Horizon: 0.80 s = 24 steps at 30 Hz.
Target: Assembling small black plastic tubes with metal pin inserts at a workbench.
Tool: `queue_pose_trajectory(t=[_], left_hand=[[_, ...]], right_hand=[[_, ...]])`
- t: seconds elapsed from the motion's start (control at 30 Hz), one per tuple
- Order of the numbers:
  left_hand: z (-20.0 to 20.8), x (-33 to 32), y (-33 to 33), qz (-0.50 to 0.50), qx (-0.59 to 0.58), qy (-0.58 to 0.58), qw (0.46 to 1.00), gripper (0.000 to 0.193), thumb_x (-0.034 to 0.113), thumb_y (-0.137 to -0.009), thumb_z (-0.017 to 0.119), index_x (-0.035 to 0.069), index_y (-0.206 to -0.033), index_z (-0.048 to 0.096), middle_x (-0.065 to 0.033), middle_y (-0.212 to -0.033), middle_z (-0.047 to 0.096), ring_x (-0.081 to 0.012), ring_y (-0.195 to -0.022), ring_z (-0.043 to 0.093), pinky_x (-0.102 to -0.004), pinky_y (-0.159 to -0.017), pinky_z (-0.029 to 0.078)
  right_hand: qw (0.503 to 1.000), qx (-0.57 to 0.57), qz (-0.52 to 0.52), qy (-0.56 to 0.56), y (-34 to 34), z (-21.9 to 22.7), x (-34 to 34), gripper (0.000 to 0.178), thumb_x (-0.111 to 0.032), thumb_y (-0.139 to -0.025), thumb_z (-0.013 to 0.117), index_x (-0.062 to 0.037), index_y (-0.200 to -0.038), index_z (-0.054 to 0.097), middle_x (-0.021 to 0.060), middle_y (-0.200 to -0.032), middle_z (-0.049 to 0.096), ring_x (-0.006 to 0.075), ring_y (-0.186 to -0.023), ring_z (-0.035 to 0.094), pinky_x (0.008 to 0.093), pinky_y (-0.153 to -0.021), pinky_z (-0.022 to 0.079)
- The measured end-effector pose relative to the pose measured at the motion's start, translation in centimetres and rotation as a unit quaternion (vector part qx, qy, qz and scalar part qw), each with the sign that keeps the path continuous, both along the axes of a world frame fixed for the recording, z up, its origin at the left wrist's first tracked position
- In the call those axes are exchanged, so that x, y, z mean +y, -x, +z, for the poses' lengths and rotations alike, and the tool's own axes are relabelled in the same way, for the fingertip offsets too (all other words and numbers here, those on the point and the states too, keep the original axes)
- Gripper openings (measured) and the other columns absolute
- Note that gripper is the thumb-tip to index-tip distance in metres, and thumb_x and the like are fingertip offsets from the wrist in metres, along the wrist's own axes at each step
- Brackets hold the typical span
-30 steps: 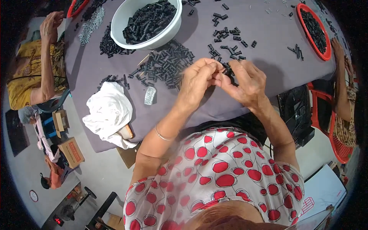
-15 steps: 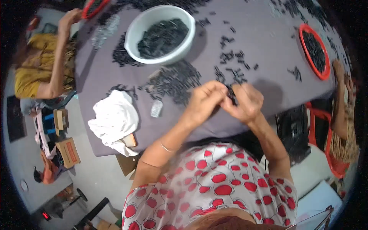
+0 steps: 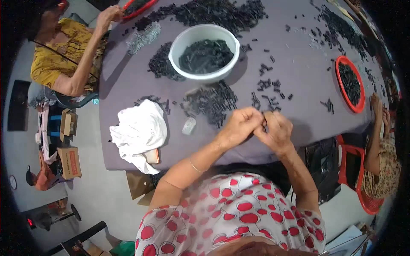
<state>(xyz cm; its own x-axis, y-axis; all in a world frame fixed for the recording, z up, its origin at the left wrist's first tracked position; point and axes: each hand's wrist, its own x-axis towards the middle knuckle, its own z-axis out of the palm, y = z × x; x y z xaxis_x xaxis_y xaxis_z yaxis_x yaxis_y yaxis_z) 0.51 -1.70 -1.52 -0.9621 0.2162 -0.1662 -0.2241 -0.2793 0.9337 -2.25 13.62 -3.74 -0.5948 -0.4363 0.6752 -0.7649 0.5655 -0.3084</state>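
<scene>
Both my hands meet above the near part of the table, fingers bent and pinched together. My left hand [image 3: 241,126] and my right hand [image 3: 277,130] are closed around a small black piece [image 3: 265,126], mostly hidden by the fingers. Just beyond them lie scattered short black tube-like pieces [image 3: 267,84]. A denser heap of black pieces [image 3: 215,101] spreads to the left of my left hand. Farther off stands a white bowl [image 3: 174,59], partly filled with similar black pieces [image 3: 206,56].
A crumpled white cloth [image 3: 141,130] and a small clear packet [image 3: 188,126] lie left on the grey-covered table [image 3: 290,47]. At right sits a red basket [image 3: 362,99] of black pieces. Co-workers sit at both sides, one in a yellow top [image 3: 55,64]. More black pieces [image 3: 220,15] cover the far side.
The view has shifted, so the table things appear lower and those on the left sit farther right. My hands remain together, their fingers slightly rearranged. The left co-worker's hand stays by a red basket.
</scene>
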Motion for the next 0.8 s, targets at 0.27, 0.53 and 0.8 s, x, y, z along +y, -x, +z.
queue_pose_trajectory(t=[0.27, 0.53, 0.8], left_hand=[[1.3, -0.3, 0.3, 0.017, -0.076, 0.002, 0.997, 0.025, 0.022, -0.091, 0.049, 0.001, -0.087, 0.061, 0.0016, -0.073, 0.058, -0.0043, -0.063, 0.049, -0.0179, -0.055, 0.038], [0.5, -0.3, 0.4, 0.000, -0.039, 0.045, 0.998, 0.023, 0.016, -0.090, 0.049, -0.002, -0.084, 0.061, -0.0014, -0.075, 0.060, -0.0059, -0.065, 0.052, -0.0200, -0.058, 0.042], [-0.7, -0.2, 0.4, 0.000, -0.070, -0.129, 0.989, 0.019, 0.016, -0.094, 0.051, -0.002, -0.093, 0.059, -0.0066, -0.083, 0.062, -0.0105, -0.073, 0.058, -0.0231, -0.068, 0.049]], right_hand=[[0.998, 0.065, -0.012, 0.018, 0.7, -0.9, 0.1, 0.038, -0.011, -0.058, 0.075, -0.0067, -0.091, 0.056, 0.0056, -0.084, 0.054, 0.0222, -0.059, 0.056, 0.0316, -0.050, 0.048], [1.000, -0.007, 0.008, 0.011, 0.5, 0.4, 0.0, 0.024, -0.009, -0.059, 0.070, -0.0067, -0.077, 0.054, 0.0053, -0.067, 0.048, 0.0224, -0.057, 0.053, 0.0329, -0.049, 0.046], [0.986, -0.156, 0.042, 0.050, 0.4, 2.7, 0.4, 0.030, -0.012, -0.065, 0.070, -0.0041, -0.091, 0.058, 0.0070, -0.070, 0.051, 0.0246, -0.060, 0.054, 0.0326, -0.051, 0.044]])
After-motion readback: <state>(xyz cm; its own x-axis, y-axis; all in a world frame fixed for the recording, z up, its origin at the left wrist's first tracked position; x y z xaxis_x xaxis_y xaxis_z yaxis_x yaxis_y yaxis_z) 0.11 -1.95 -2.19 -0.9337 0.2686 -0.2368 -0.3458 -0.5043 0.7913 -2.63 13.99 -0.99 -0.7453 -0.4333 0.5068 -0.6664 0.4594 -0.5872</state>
